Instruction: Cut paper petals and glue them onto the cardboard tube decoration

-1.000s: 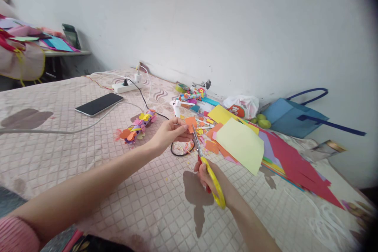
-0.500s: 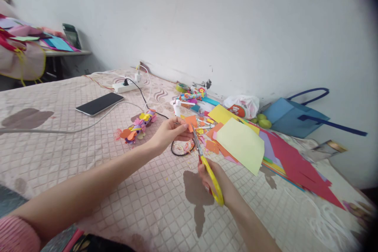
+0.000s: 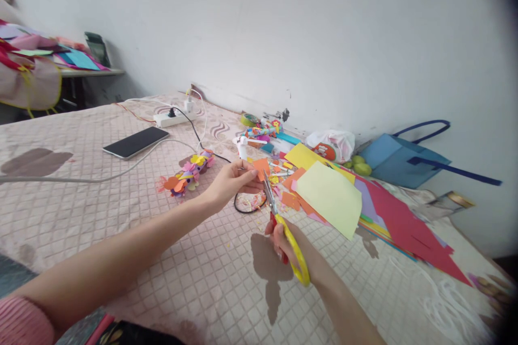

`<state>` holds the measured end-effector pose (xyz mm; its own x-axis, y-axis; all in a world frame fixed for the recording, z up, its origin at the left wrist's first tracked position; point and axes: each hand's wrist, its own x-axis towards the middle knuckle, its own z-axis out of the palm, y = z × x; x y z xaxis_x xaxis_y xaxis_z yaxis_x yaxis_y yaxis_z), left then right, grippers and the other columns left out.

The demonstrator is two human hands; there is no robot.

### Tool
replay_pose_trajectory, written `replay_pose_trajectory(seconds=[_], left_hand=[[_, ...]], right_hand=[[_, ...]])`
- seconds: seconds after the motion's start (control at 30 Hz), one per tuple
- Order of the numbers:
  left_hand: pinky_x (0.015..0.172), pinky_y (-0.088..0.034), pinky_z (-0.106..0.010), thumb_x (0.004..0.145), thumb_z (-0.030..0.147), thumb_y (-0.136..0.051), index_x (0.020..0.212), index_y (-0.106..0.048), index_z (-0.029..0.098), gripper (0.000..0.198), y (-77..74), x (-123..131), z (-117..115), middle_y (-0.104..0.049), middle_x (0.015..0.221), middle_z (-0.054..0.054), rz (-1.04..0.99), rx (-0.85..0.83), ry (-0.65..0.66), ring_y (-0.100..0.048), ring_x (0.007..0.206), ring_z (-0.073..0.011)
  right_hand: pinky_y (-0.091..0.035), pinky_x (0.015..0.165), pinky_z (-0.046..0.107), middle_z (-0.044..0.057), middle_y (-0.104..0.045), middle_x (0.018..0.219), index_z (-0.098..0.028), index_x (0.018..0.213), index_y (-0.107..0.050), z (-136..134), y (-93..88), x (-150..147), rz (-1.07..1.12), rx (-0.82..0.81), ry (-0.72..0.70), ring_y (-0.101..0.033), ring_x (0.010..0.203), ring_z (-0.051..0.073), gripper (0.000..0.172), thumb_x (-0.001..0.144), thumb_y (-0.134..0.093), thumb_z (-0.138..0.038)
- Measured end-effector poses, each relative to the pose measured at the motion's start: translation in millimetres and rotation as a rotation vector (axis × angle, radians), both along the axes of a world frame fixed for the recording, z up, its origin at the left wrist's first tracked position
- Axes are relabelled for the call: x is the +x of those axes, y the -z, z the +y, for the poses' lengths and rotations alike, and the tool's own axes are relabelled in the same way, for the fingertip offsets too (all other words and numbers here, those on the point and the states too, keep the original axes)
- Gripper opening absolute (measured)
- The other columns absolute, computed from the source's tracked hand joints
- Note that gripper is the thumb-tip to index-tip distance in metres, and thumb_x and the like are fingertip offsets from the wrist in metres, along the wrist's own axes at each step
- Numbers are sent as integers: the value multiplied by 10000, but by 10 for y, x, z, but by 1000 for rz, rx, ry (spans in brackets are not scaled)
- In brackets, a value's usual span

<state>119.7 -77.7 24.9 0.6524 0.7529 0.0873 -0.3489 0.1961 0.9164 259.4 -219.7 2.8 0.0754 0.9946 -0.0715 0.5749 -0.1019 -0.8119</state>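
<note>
Between the thumb and fingers of my left hand (image 3: pixel 238 179) is a small piece of orange paper (image 3: pixel 262 166). My right hand (image 3: pixel 293 242) grips a pair of scissors (image 3: pixel 297 253) with one yellow and one red handle. The blade tips meet the lower edge of the orange paper; whether they cut through it is too small to tell. Below my left hand a black cable loops round small paper scraps (image 3: pixel 256 202). To the left lies a stick-like craft covered in paper flowers (image 3: pixel 188 172).
Coloured paper sheets (image 3: pixel 332 197) lie to the right, with a blue bag (image 3: pixel 404 159) behind them. A white glue gun (image 3: pixel 243 145) stands beyond my left hand. A phone (image 3: pixel 136 142) and a power strip (image 3: pixel 172 117) with trailing cables are at the left. White string (image 3: pixel 453 302) lies front right.
The scissor handles have spread apart a little, and the fingers of my right hand have shifted with them. My left hand and the orange paper have stayed nearly still.
</note>
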Motion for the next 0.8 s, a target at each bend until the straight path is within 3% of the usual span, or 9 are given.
replay_pose_trajectory(seconds=[0.37,0.8], left_hand=[[636,-541,-249,783,206,-601,801,-463,143,152,12,6,4,-683,755,-62,11,4,-6,-680,695,-168],[637,-539,-255,782,209,-601,796,-461,142,156,-12,-1,3,-684,756,-61,14,9,-5,-679,684,-165]], right_hand=[[-303,393,239,-47,-377,469,-189,736,-429,17,7,2,-32,-31,39,-365,411,107,643,709,-195,-788],[-253,327,180,-85,-322,437,-213,657,-357,37,137,33,113,-131,135,-315,331,62,505,707,-386,-715]])
